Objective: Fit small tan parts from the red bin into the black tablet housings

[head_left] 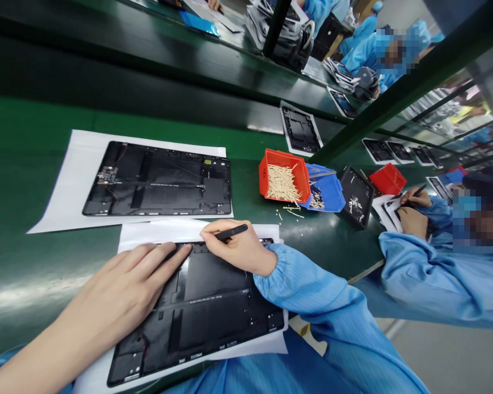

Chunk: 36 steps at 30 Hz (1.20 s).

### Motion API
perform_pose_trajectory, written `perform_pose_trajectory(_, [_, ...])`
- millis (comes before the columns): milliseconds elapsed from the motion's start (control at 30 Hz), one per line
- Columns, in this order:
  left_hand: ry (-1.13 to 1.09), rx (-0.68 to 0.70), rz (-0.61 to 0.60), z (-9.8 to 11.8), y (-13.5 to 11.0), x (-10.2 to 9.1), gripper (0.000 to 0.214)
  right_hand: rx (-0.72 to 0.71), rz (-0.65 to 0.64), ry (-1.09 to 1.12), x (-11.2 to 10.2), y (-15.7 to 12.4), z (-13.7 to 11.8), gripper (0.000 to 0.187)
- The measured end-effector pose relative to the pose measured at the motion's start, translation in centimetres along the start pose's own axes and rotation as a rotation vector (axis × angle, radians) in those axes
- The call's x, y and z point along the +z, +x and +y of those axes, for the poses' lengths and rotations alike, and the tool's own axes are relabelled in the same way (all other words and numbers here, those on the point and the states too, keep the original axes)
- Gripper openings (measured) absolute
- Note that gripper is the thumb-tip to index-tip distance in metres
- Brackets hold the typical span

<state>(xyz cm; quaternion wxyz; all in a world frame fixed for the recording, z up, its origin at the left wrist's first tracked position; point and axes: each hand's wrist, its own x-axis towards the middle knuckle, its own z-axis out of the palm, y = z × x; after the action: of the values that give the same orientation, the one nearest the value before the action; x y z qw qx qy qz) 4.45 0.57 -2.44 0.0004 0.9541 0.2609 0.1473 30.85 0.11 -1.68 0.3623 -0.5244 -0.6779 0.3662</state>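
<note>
A black tablet housing [213, 323] lies on white paper right before me, its inner side up with ribbon cables and small fittings. My left hand [135, 284] rests flat over its left part, fingers stretched toward the far edge. At that same far edge, my right hand [238, 246] is closed in a pinch around black tweezers [232, 232]; their tips are hidden behind my fingers. Beyond my hands, a second tablet housing [160, 180] lies on its own white sheet, touched by neither hand.
To the right stand a red bin [285, 178] of thin beige strips, a blue bin [326, 191] with small dark and pale pieces, and a black tray [356, 197]. A few strips lie loose on the green bench [246, 197]. A co-worker's sleeve [439, 279] is at the right. Green posts cross above.
</note>
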Motion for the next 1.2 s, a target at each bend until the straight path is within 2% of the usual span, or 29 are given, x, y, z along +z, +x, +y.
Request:
perform_pose_trajectory(267, [0.046, 0.006, -0.026, 0.1, 0.7, -0.7, 0.050, -0.001, 0.004, 0.000, 0.1, 0.0, 0.1, 0.018])
perform_pose_trajectory(433, [0.014, 0.019, -0.023, 0.2, 1.1, -0.8, 0.054, -0.011, 0.006, -0.029, 0.1, 0.0, 0.1, 0.018])
perform_pose_trajectory(667, [0.035, -0.002, 0.001, 0.5, 0.9, -0.4, 0.056, -0.101, 0.028, -0.122, 0.2, -0.3, 0.0, 0.019])
perform_pose_trajectory(867, [0.003, -0.036, 0.037, 0.7, 0.4, -0.1, 0.054, -0.290, -0.073, -0.239, 0.1, -1.4, -0.5, 0.022])
perform_pose_trajectory(933, [0.015, -0.052, 0.027, 0.8, 0.2, 0.1, 0.052, -0.309, -0.035, -0.220, 0.1, -1.5, -0.5, 0.025])
perform_pose_trajectory(1067, [0.023, -0.068, 0.011, 1.1, 0.0, 0.5, 0.050, -0.231, 0.115, -0.162, 0.1, -1.4, -0.2, 0.027])
perform_pose_trajectory(1200, [0.046, -0.067, 0.014, 1.1, -0.1, 0.7, 0.050, -0.163, 0.122, -0.155, -0.1, -1.3, -0.1, 0.026])
